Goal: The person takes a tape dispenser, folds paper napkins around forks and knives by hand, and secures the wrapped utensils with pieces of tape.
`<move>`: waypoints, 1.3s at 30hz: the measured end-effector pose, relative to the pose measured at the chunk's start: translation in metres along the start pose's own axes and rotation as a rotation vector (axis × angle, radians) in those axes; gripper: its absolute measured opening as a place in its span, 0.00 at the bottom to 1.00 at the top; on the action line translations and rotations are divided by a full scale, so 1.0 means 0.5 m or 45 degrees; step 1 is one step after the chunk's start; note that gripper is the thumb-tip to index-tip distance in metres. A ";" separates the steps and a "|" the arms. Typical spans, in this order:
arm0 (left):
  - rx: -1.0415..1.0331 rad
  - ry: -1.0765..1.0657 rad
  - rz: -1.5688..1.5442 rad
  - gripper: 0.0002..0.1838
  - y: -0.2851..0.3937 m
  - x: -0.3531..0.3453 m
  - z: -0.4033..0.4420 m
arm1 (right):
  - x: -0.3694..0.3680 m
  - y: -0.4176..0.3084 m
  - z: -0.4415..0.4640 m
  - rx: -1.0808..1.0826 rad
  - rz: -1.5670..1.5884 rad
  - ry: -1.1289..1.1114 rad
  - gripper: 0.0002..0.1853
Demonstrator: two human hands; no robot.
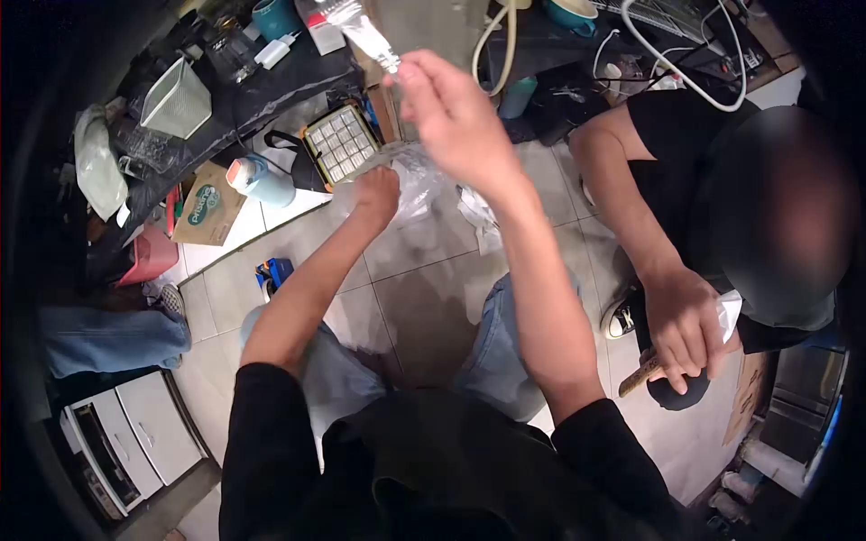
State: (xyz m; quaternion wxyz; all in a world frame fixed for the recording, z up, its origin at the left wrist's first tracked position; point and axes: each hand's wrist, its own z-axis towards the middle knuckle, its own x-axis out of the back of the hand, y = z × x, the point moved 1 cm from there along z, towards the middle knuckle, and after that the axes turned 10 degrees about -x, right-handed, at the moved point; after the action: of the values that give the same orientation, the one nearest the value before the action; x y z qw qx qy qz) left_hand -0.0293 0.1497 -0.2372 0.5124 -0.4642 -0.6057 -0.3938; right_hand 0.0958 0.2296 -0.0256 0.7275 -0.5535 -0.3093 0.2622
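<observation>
My right hand (465, 126) is raised in front of me, its fingers pinched on the narrow end of a shiny, clear-to-silver item (361, 32). That item widens away from my fingers, and its kind is unclear. Lower and to the left, my left hand (377, 191) is closed at the edge of a crumpled clear plastic bag (419, 189) and seems to grip it. Just beyond that hand lies a yellow-edged case (343, 144) with rows of small silvery compartments or pieces.
At right, another person's hand (681, 325) holds a brown stick-like handle (640, 374) and something white. A blue bottle (262, 180) and cardboard box (209, 206) stand at left, near a cluttered black-covered table (262, 108). White crumpled paper (478, 216) lies on the tiled floor (424, 307).
</observation>
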 end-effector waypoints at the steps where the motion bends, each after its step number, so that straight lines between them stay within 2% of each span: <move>1: 0.066 0.019 0.080 0.08 -0.020 -0.056 0.033 | -0.001 0.001 0.004 0.049 -0.010 -0.019 0.15; 3: 0.125 0.044 0.157 0.08 -0.048 -0.098 0.069 | -0.004 0.003 0.006 0.054 0.052 -0.057 0.14; 4: 0.120 0.280 0.140 0.08 -0.058 -0.102 0.073 | -0.004 -0.005 0.005 0.073 0.059 -0.048 0.14; 6: 0.192 0.162 0.136 0.12 -0.078 -0.133 0.101 | -0.003 -0.015 -0.007 0.082 0.065 -0.032 0.14; 9: 0.254 0.063 0.029 0.12 -0.093 -0.124 0.088 | -0.001 -0.024 -0.008 0.077 0.090 -0.030 0.14; 10: 0.165 0.026 0.063 0.11 -0.114 -0.154 0.093 | -0.002 -0.021 -0.004 0.079 0.110 -0.029 0.14; 12: 0.040 0.235 -0.142 0.11 -0.132 -0.160 0.078 | 0.001 -0.013 -0.001 0.096 0.139 -0.006 0.13; 13: -0.024 0.231 -0.310 0.10 -0.136 -0.149 0.079 | -0.001 -0.007 0.001 0.105 0.145 0.004 0.13; 14: -0.264 0.473 -0.414 0.11 -0.135 -0.122 0.069 | -0.009 0.000 0.007 0.160 0.119 0.082 0.13; 15: -0.292 0.461 -0.620 0.15 -0.141 -0.110 0.075 | -0.013 0.004 0.009 0.212 0.104 0.146 0.12; 16: -0.419 0.587 -0.911 0.22 -0.131 -0.070 0.066 | -0.006 -0.010 0.005 0.163 0.137 0.083 0.11; 17: -0.437 0.590 -0.918 0.22 -0.120 -0.017 0.048 | -0.004 -0.014 0.005 0.165 0.123 0.096 0.11; 19: -0.223 0.329 -1.420 0.27 -0.075 0.112 -0.010 | -0.016 -0.016 0.002 0.199 0.074 0.042 0.11; 21: -0.035 0.245 -1.438 0.28 -0.051 0.201 -0.031 | -0.028 -0.019 -0.002 0.233 0.066 0.028 0.12; 23: -0.090 0.376 -1.729 0.27 -0.067 0.216 -0.038 | -0.044 -0.021 -0.005 0.208 0.145 -0.054 0.13; 24: -0.059 0.296 -1.936 0.25 -0.078 0.221 -0.045 | -0.054 -0.023 -0.004 0.213 0.141 -0.063 0.13; 28: -0.014 0.313 -1.984 0.25 -0.091 0.247 -0.076 | -0.090 -0.033 -0.011 0.174 0.168 -0.202 0.13; 32: 0.143 0.376 -2.000 0.24 -0.136 0.207 -0.072 | -0.125 -0.035 -0.012 0.159 0.234 -0.387 0.12; 35: 0.168 0.445 -2.001 0.24 -0.152 0.217 -0.057 | -0.159 -0.021 -0.015 0.227 0.285 -0.392 0.12; 37: 0.190 0.486 -2.028 0.24 -0.157 0.214 -0.062 | -0.173 0.003 -0.015 0.027 0.224 -0.497 0.12; 39: 0.214 0.504 -2.077 0.24 -0.154 0.217 -0.073 | -0.169 -0.013 -0.005 0.142 0.251 -0.475 0.13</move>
State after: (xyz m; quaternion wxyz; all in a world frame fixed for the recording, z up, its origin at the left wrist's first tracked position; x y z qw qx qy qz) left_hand -0.0992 0.1123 -0.1245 0.1970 0.2360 -0.6774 -0.6683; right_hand 0.0411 0.1650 -0.0332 0.6580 -0.4818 -0.3681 0.4466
